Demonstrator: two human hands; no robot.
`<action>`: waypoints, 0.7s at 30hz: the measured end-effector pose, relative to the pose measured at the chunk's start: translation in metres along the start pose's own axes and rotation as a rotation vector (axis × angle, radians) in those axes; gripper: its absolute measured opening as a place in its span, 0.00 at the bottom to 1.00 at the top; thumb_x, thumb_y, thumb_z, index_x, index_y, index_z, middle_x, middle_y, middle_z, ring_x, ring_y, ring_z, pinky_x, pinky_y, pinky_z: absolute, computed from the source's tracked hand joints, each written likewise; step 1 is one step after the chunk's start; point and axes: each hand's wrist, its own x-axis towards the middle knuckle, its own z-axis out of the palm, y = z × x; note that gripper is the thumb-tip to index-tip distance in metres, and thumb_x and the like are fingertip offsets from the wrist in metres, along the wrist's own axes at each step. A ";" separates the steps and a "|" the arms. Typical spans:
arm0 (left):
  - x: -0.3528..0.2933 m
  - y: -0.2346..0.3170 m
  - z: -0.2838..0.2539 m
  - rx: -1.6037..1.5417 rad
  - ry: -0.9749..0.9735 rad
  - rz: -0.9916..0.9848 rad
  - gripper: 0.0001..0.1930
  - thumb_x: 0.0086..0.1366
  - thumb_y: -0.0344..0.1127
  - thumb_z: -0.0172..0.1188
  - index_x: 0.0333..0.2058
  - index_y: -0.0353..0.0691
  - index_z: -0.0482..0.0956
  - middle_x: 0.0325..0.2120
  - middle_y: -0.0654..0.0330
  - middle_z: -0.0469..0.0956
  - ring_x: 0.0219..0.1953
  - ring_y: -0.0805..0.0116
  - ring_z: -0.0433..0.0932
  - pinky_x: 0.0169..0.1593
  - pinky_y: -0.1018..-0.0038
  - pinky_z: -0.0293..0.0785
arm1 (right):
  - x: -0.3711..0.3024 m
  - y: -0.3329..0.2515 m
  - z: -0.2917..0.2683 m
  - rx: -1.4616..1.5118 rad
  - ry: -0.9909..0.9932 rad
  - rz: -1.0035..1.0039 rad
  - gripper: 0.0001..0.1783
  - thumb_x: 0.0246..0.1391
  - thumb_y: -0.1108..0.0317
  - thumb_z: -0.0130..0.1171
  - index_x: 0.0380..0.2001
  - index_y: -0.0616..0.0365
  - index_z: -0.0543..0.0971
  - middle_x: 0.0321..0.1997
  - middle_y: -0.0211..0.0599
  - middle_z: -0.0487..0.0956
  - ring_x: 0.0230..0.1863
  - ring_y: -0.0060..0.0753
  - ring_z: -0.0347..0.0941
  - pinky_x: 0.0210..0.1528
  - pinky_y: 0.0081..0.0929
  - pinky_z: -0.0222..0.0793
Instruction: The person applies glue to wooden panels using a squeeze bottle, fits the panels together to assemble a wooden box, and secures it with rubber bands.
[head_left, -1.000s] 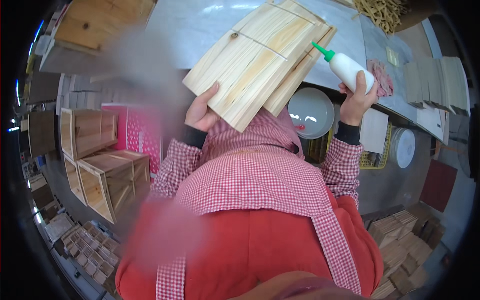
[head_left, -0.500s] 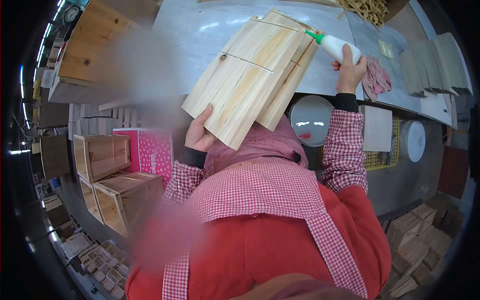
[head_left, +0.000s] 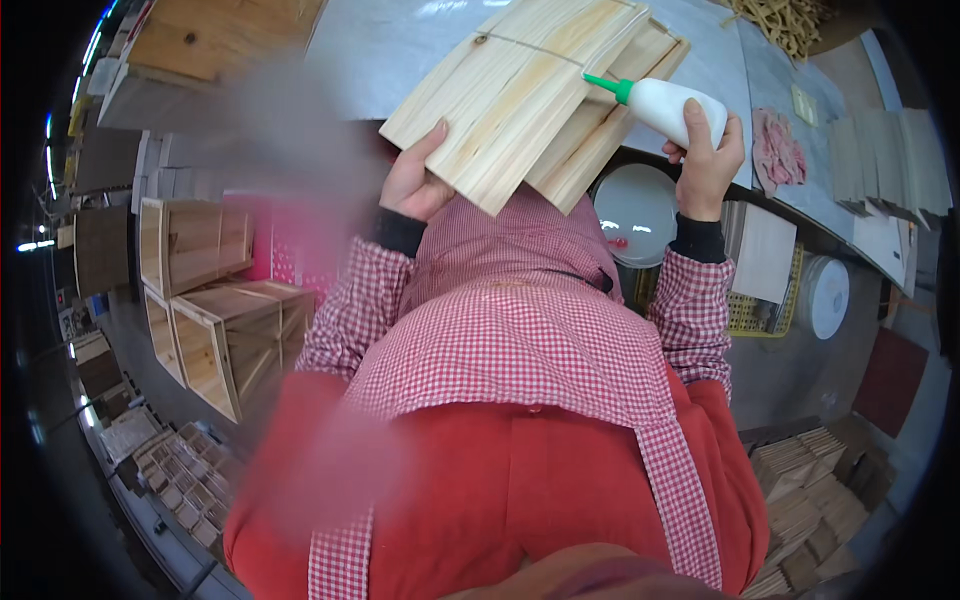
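Observation:
My left hand (head_left: 415, 180) grips the near left corner of a pale wooden board (head_left: 510, 95), thumb on top and fingers underneath. The board has a dark knot and a thin groove across its face. A second wooden board (head_left: 600, 135) lies partly under it, to the right. In my right hand (head_left: 708, 160) is a white squeeze bottle (head_left: 672, 108) with a green nozzle (head_left: 610, 88), tipped to the left. Its tip is at the right edge of the upper board, by the groove. A pale line, perhaps glue, runs along that edge beyond the tip.
A pink cloth (head_left: 777, 150) lies on the table to the right, near stacked grey panels (head_left: 885, 160). Below the table edge stand a round white-topped bucket (head_left: 635, 215) and a yellow crate (head_left: 765, 318). Wooden boxes (head_left: 225, 325) are at left. Blurs cover part of the left side.
The nozzle tip has moved along the upper board's right edge toward me, from the far groove to the nearer one. The boards appear higher in the view, still held by my left hand.

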 end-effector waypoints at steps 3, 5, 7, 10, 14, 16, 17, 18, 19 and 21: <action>0.014 0.010 0.011 -0.003 -0.023 0.013 0.28 0.68 0.35 0.52 0.62 0.35 0.51 0.58 0.43 0.62 0.60 0.49 0.65 0.60 0.50 0.67 | -0.007 -0.010 0.007 -0.001 -0.064 -0.006 0.22 0.54 0.60 0.64 0.41 0.66 0.68 0.30 0.39 0.75 0.16 0.21 0.70 0.13 0.14 0.64; 0.019 0.016 0.018 -0.008 -0.033 0.021 0.28 0.69 0.35 0.51 0.62 0.34 0.50 0.58 0.42 0.60 0.60 0.48 0.65 0.60 0.49 0.68 | -0.017 -0.016 0.013 -0.014 -0.113 -0.005 0.22 0.54 0.60 0.63 0.41 0.66 0.68 0.30 0.38 0.75 0.17 0.21 0.71 0.14 0.14 0.65; 0.018 0.016 0.019 0.000 -0.020 0.046 0.28 0.68 0.35 0.51 0.62 0.34 0.51 0.58 0.42 0.61 0.60 0.48 0.65 0.61 0.49 0.66 | -0.035 -0.021 0.017 -0.024 -0.147 0.002 0.22 0.54 0.60 0.63 0.42 0.66 0.68 0.30 0.38 0.75 0.18 0.21 0.71 0.14 0.14 0.65; 0.015 0.014 0.015 -0.013 -0.016 0.075 0.28 0.68 0.34 0.52 0.61 0.34 0.53 0.58 0.43 0.62 0.60 0.49 0.65 0.62 0.50 0.64 | -0.067 -0.027 0.022 -0.038 -0.208 -0.004 0.19 0.56 0.61 0.60 0.42 0.63 0.69 0.30 0.37 0.76 0.18 0.22 0.70 0.16 0.16 0.63; 0.014 0.015 0.014 -0.046 -0.034 0.117 0.27 0.67 0.33 0.54 0.61 0.34 0.55 0.58 0.45 0.64 0.61 0.50 0.65 0.64 0.52 0.63 | -0.091 -0.034 0.023 -0.083 -0.287 -0.009 0.19 0.56 0.61 0.60 0.43 0.63 0.69 0.31 0.38 0.76 0.20 0.23 0.71 0.17 0.16 0.63; 0.017 0.017 0.018 -0.057 -0.043 0.133 0.27 0.66 0.32 0.56 0.60 0.34 0.57 0.57 0.46 0.65 0.61 0.51 0.65 0.64 0.54 0.62 | -0.088 -0.035 0.027 -0.059 -0.271 -0.027 0.19 0.56 0.61 0.60 0.43 0.63 0.69 0.31 0.38 0.76 0.20 0.23 0.71 0.17 0.16 0.63; 0.018 0.019 0.019 -0.059 -0.043 0.136 0.27 0.66 0.32 0.56 0.60 0.34 0.57 0.57 0.46 0.65 0.61 0.51 0.65 0.64 0.54 0.62 | -0.085 -0.034 0.030 -0.034 -0.255 -0.042 0.20 0.56 0.61 0.60 0.43 0.63 0.69 0.31 0.38 0.76 0.20 0.23 0.71 0.17 0.16 0.64; 0.019 0.021 0.020 -0.075 -0.035 0.134 0.26 0.65 0.31 0.56 0.59 0.35 0.58 0.57 0.48 0.66 0.60 0.52 0.66 0.64 0.54 0.62 | -0.084 -0.034 0.033 -0.010 -0.238 -0.057 0.20 0.56 0.61 0.60 0.44 0.64 0.69 0.32 0.39 0.76 0.20 0.23 0.71 0.17 0.16 0.64; 0.020 0.023 0.021 -0.091 -0.028 0.133 0.25 0.65 0.30 0.57 0.58 0.36 0.60 0.56 0.50 0.67 0.59 0.54 0.67 0.64 0.55 0.63 | -0.082 -0.033 0.035 -0.009 -0.243 -0.059 0.20 0.56 0.61 0.60 0.44 0.64 0.69 0.32 0.39 0.76 0.20 0.23 0.71 0.17 0.16 0.64; 0.022 0.025 0.022 -0.108 -0.021 0.136 0.24 0.64 0.29 0.57 0.58 0.37 0.61 0.55 0.52 0.68 0.59 0.55 0.68 0.64 0.55 0.63 | -0.081 -0.029 0.041 -0.050 -0.230 -0.080 0.20 0.56 0.60 0.60 0.44 0.64 0.68 0.32 0.39 0.76 0.20 0.23 0.71 0.17 0.17 0.64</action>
